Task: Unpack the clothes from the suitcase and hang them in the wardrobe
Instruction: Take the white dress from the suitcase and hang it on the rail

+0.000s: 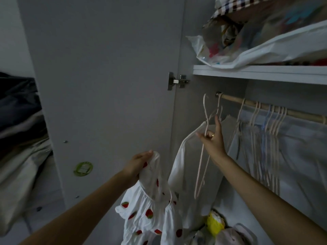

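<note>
My left hand (137, 165) grips the top of a small white dress with red strawberry prints (150, 209), which hangs below it in front of the open wardrobe. My right hand (213, 140) is raised inside the wardrobe and holds a pale pink hanger (201, 167) near its neck. The hanger dangles off the rail with its hook up. The wooden rail (265, 107) runs to the right under a shelf. A white garment (184, 165) hangs at the rail's left end, just behind the hanger. The suitcase is out of sight.
Several pale hangers with white clothes (265, 144) fill the rail to the right. The white shelf (256, 71) above carries plastic bags and a checked bundle. The open wardrobe door (106, 85) stands at left. A yellow bag (215, 223) and other items lie on the wardrobe floor.
</note>
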